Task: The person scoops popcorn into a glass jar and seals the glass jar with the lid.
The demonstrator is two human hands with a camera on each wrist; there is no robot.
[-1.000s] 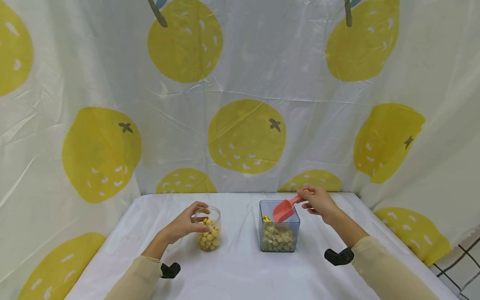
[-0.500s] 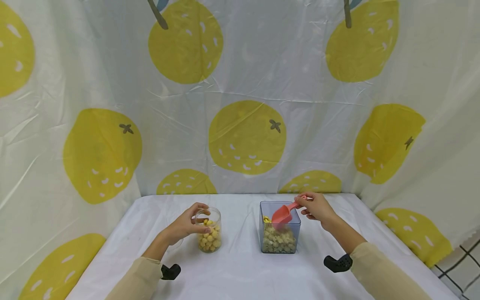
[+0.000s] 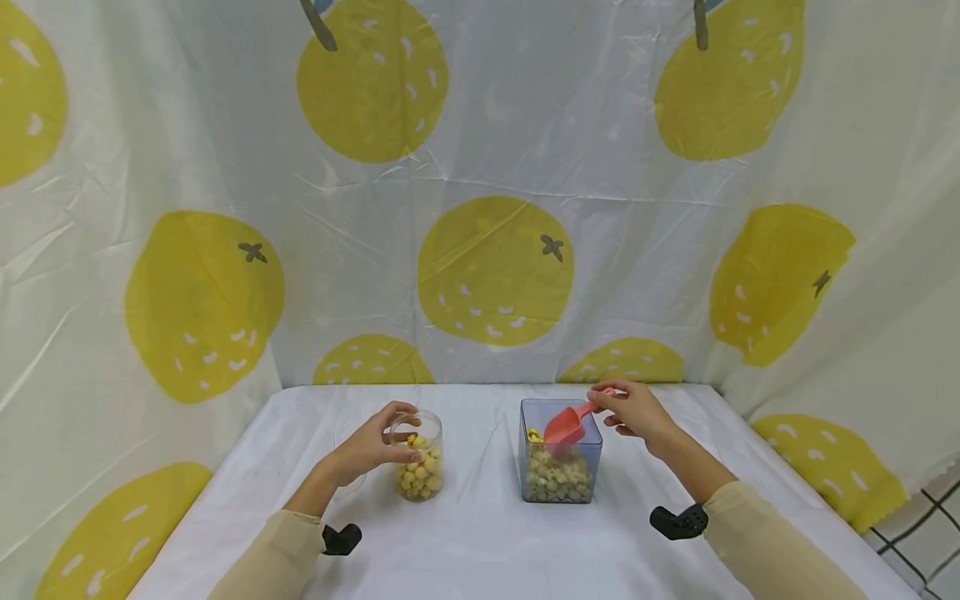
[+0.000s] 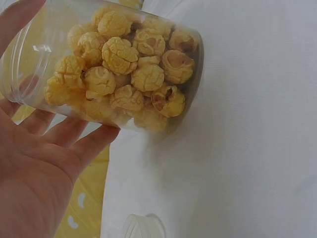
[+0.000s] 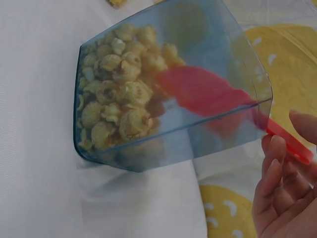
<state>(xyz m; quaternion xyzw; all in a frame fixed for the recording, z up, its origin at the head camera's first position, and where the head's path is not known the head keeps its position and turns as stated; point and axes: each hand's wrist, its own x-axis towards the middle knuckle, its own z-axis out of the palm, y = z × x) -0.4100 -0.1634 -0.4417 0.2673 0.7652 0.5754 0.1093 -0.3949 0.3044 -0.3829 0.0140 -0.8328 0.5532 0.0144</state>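
Observation:
My left hand [image 3: 372, 447] holds a clear round jar [image 4: 54, 44] near its top, thumb on one side and fingers round the other. Popcorn [image 4: 119, 54] fills the jar's lower part, and the jar stands upright on the table. On the right, a bluish see-through square bin [image 3: 525, 467] holds more popcorn [image 5: 106, 99]. My right hand [image 3: 633, 415] pinches the handle of a pink scoop [image 3: 564, 427] above the bin's right rim. The scoop's bowl dips inside the bin, its tip down at the popcorn, as the right wrist view shows through the wall.
A clear lid [image 4: 142, 227] lies on the white-covered table [image 3: 480, 550], left of the jar and partly behind my left hand. A white curtain [image 3: 480, 175] with yellow fruit prints hangs behind the table and along its sides.
The scoop has come down a little into the bin, its tip now lower against the popcorn, with my right hand lowered along with it. My left hand and the jar have stayed put.

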